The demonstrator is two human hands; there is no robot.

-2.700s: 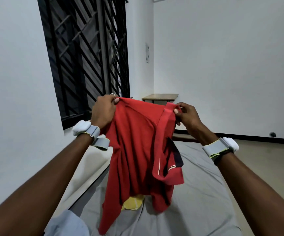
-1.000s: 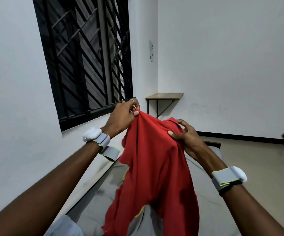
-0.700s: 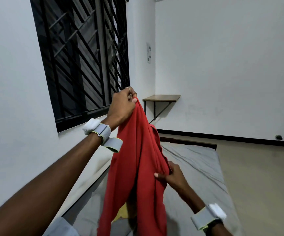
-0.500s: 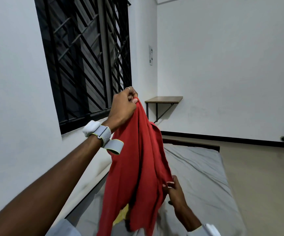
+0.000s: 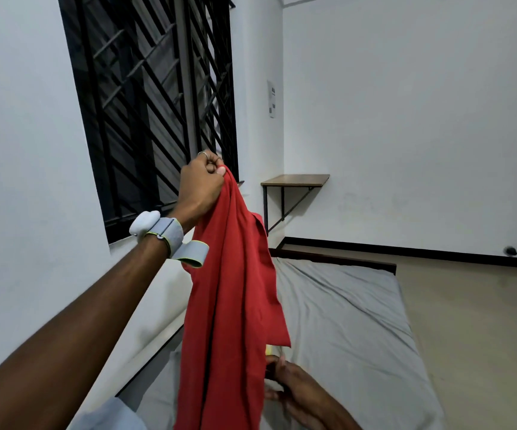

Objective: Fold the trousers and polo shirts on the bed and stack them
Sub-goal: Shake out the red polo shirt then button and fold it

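Note:
A red polo shirt [image 5: 229, 305] hangs lengthwise in the air above the bed [image 5: 344, 321], which has a grey sheet. My left hand [image 5: 203, 181] is raised high and pinches the shirt's top edge. Low down at the shirt's right side, my right hand [image 5: 294, 389] touches its lower part with fingers curled at the cloth; the grip is partly hidden by the fabric. A bit of yellow cloth [image 5: 268, 349] peeks out behind the shirt on the bed.
A barred window [image 5: 151, 103] fills the left wall, close to my raised hand. A small wooden wall shelf [image 5: 294, 180] stands past the bed's far end. A pale blue garment [image 5: 108, 417] lies at the bed's near left corner. Bare floor [image 5: 474, 321] lies to the right.
My right hand let go of the shirt's top and slid down along its right side to the lower part. My left hand rose, so the shirt now hangs long.

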